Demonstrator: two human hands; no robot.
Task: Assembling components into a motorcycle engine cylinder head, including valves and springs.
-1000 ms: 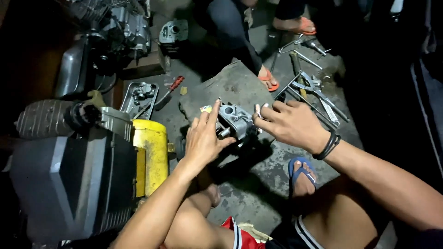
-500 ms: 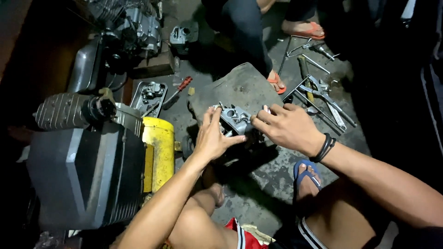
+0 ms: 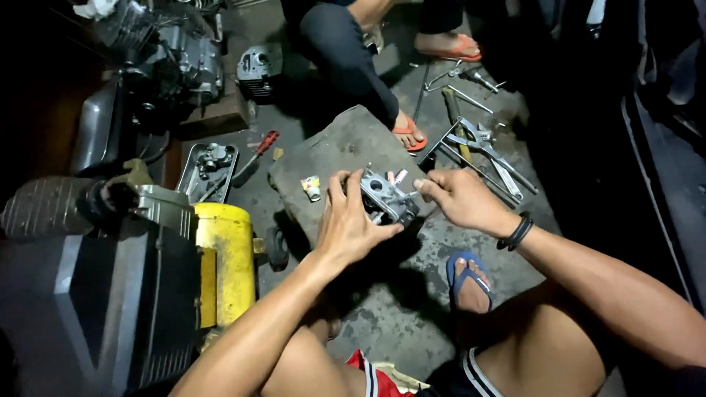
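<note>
Knees and a blue flip-flop [image 3: 468, 273] sit nearest the camera, on stained concrete. Just beyond, left hand [image 3: 351, 224] wraps the near side of a small grey metal engine part [image 3: 386, 197], prob. a carburettor, fingers curled round it & clamping it firm. Right hand [image 3: 454, 198], black band at the wrist, pinches a thin metal bit at the part's right edge w/ thumb & forefinger; can't tell if it's a screw, pin or tool tip. Part is held just above a grey mat [image 3: 338, 158] on the floor. A small loose piece [image 3: 311, 187] lies on the mat beside it. Progress: part is off the machine & in hand, work on it looks mid-way, not reassembled. Left side: yellow-and-grey machine [image 3: 220, 261]; farther, a metal tray [image 3: 209, 167] w/ bits in it & a red-handled screwdriver [image 3: 259, 151]. Right, pliers and wrenches [image 3: 482, 147] lie scattered. Far back, a bigger engine [image 3: 176, 62] and another person's foot in an orange sandal [image 3: 408, 132].
</note>
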